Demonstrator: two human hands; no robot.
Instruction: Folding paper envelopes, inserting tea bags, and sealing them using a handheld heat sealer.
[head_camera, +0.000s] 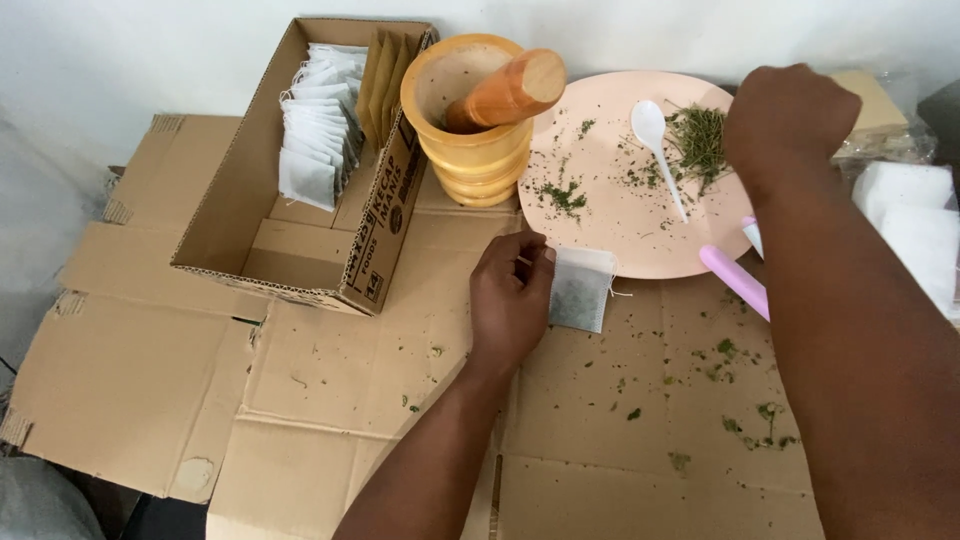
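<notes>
White mesh, a small filled tea bag (581, 290) lies on flattened cardboard (360, 390), touching the pink plate's (610, 240) rim at its 7 o'clock. At the bag's 9 o'clock the left hand (510, 300) pinches its edge between thumb and fingertips. The right hand (788, 120), fingers curled shut, hovers over the plate's 3 o'clock by dried herbs (697, 140) and a white spoon (658, 150).

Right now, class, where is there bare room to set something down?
Bare flattened cardboard lies left of the left hand, below the cardboard box. It is crowded around the pink plate, mortar, filled tea bag and right hand.
</notes>
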